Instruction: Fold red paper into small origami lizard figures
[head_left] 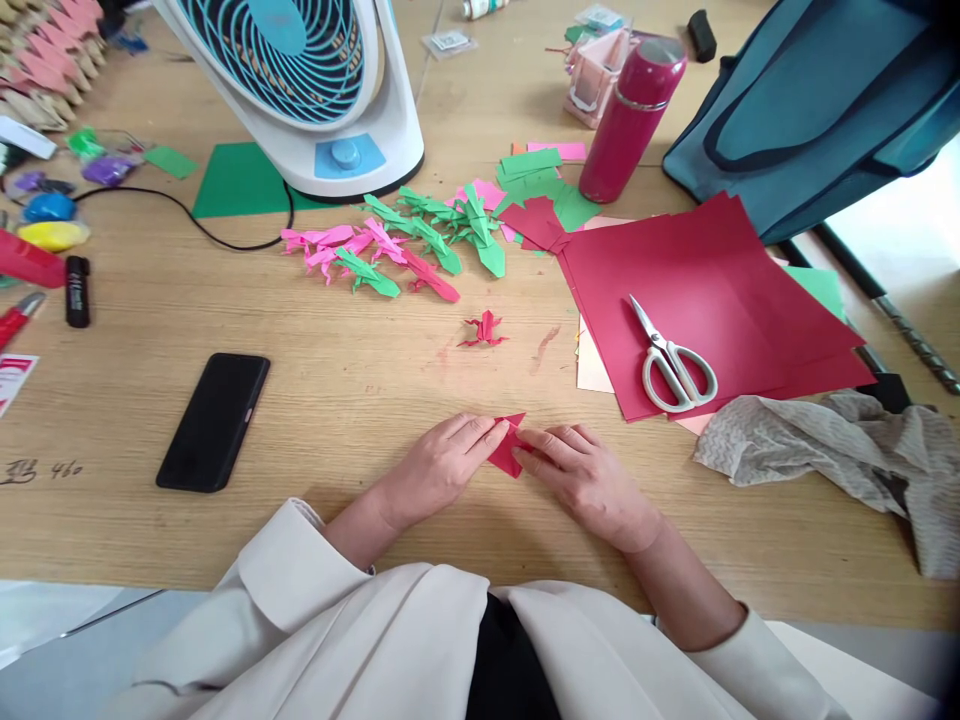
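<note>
A small piece of folded red paper (507,458) lies on the table close to my body. My left hand (442,465) presses its left side with the fingertips held together. On the other side my right hand (589,480) has fingers and thumb closed on the right edge. My fingers partly cover the paper, so its full shape is hidden. Just beyond my hands sits a small red paper figure (486,328) with thin legs. Farther back lies a group of folded pink paper figures (322,240) and green paper figures (480,235).
White-handled scissors (671,365) rest on red paper sheets (697,280) at right, near a crumpled grey cloth (795,440). A black phone (214,422) lies at left. Behind stand a fan (345,150), a red thermos (630,125) and a blue bag (810,110).
</note>
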